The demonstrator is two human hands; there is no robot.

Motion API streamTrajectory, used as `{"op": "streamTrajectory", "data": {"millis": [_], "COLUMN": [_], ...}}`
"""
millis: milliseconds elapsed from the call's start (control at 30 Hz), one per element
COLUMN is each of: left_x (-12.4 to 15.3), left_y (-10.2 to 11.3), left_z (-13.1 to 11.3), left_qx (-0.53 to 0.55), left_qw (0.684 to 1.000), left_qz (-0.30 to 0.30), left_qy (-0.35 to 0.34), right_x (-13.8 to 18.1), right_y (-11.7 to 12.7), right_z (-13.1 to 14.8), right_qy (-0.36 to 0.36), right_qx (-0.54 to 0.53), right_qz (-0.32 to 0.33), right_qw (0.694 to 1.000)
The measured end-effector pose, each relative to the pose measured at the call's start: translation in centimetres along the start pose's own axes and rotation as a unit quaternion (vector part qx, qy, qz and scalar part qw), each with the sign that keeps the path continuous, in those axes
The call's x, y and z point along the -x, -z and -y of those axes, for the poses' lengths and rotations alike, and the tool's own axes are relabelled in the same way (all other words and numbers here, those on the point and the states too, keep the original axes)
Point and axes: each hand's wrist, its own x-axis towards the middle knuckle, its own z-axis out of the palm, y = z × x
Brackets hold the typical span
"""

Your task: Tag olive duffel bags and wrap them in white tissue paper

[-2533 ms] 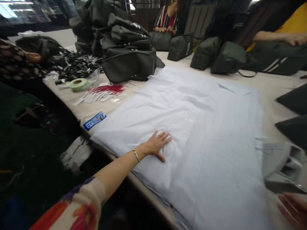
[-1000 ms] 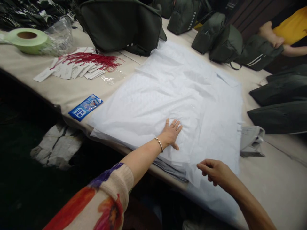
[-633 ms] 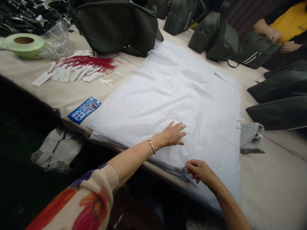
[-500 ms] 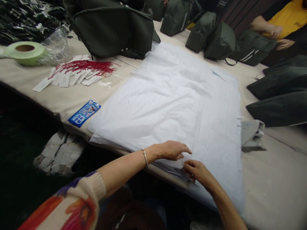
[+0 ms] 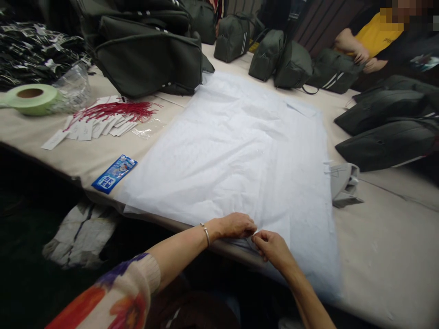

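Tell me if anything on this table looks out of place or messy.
The white paper stack overhangs the near table edge, where the left hand and right hand pinch at it. The tags with red strings lie fanned loosely. Nothing looks spilled or damaged.

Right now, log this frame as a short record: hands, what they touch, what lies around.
left hand: fingers curled on the near edge of the white tissue paper stack
right hand: pinching the same edge, beside the left hand
table: beige, stack lies flat on it
left of stack: blue packet, white tags with red strings, green tape roll
far side: dark green bags
other person: yellow top, far right
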Motion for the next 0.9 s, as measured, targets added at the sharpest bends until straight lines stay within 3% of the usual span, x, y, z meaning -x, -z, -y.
{"op": "streamTrajectory", "data": {"millis": [467,667,800,900], "left_x": [0.2,0.2,0.4,0.7], "left_y": [0.2,1.1,2.5,3.4], "left_z": [-0.5,-1.4,-2.3,-3.2], "left_qx": [-0.061,-0.089,-0.1,-0.111], "left_qw": [0.998,0.996,0.993,0.99], "left_qz": [0.006,0.029,0.066,0.09], "left_qy": [-0.01,0.004,0.002,-0.003], "right_x": [2.6,5.4,6.6,6.7], "right_y": [-4.7,-8.9,-12.6,-13.9], "right_z": [-0.9,-0.6,-3.3,-6.3], "right_qy": [-0.014,0.011,0.02,0.056], "right_qx": [-0.176,-0.14,-0.097,-0.079], "right_qz": [-0.076,-0.026,0.045,0.076], "right_qw": [0.981,0.99,0.994,0.992]}}
